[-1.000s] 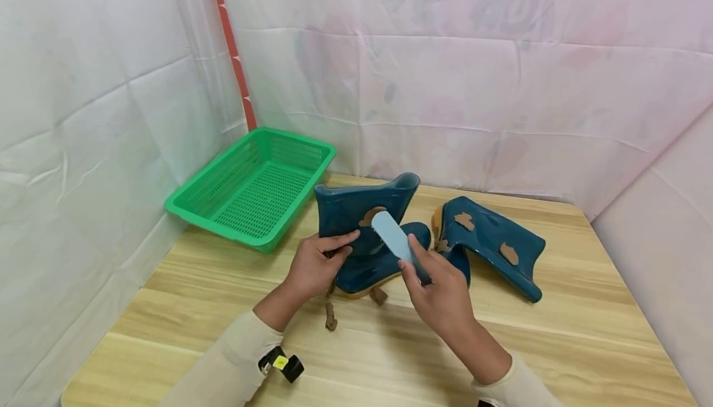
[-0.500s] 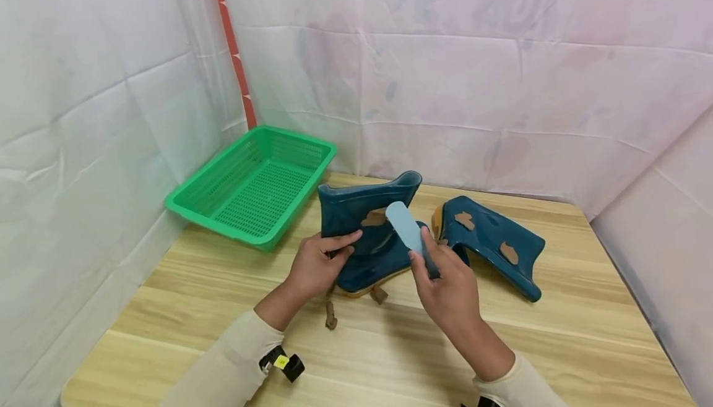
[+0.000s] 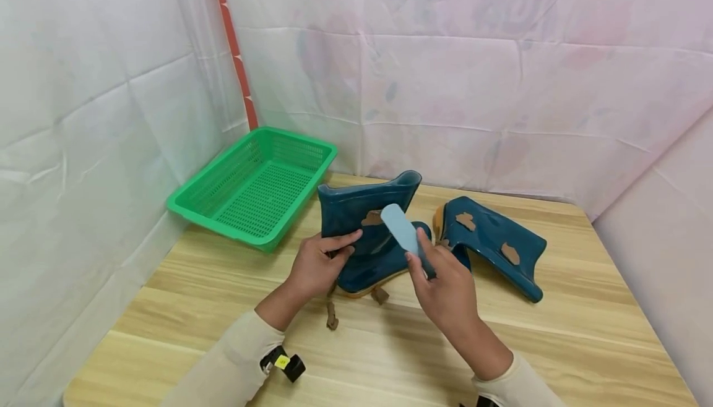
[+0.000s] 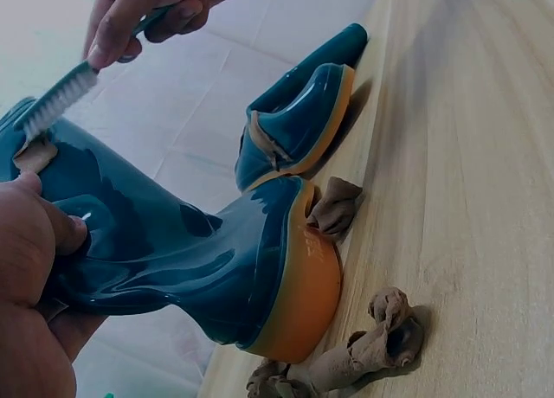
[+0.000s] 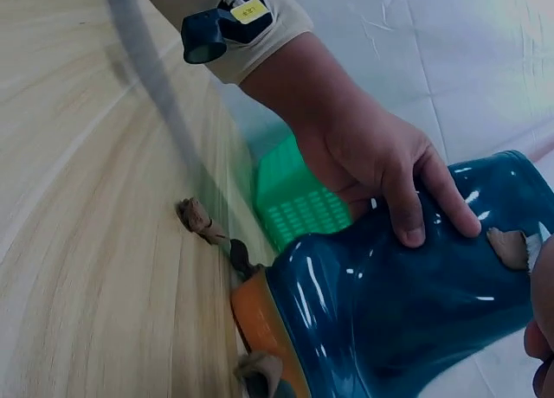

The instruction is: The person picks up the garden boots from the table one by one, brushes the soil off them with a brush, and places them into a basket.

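Observation:
A dark teal rain boot with an orange sole stands on the table, its shaft gripped by my left hand. On the shaft sits a patch of brown clay-like mud. My right hand holds a light blue brush by its handle. In the left wrist view the white bristles of the brush meet the upper edge of the mud patch. The second boot lies on its side to the right, with several brown patches on it.
A green plastic basket stands at the back left. Brown mud lumps lie on the wooden table near the held boot's sole. White sheeting rises behind and beside the table.
The brush has moved right and up from the mud patch, then slightly back left. More of the patch shows than at first. My left hand and the boot have shifted only slightly.

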Action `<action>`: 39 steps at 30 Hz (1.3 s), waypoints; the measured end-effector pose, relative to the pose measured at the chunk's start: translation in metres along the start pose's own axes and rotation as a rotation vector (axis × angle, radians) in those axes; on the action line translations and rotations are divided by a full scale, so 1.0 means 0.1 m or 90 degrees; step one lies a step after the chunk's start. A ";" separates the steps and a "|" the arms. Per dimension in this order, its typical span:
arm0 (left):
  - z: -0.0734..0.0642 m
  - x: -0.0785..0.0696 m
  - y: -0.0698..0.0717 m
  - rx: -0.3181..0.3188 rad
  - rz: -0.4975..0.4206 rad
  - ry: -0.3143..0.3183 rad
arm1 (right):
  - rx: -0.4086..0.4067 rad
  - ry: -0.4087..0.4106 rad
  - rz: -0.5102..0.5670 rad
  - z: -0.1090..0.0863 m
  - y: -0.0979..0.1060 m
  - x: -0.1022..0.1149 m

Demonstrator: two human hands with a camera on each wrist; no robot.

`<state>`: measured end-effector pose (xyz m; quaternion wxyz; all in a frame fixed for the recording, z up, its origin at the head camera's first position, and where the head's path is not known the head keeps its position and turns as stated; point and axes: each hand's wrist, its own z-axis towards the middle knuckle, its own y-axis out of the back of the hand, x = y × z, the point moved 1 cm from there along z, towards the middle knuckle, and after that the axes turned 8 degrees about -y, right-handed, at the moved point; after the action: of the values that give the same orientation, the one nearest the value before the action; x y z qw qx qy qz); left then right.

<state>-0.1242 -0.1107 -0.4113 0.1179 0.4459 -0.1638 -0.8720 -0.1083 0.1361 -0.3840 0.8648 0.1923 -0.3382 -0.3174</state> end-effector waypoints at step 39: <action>0.01 0.00 -0.02 -0.008 -0.013 0.001 | 0.007 0.001 -0.012 0.01 -0.08 0.01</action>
<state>-0.1256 -0.1091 -0.4116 0.1119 0.4475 -0.1533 -0.8739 -0.1118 0.1294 -0.3874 0.8611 0.2008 -0.3373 -0.3232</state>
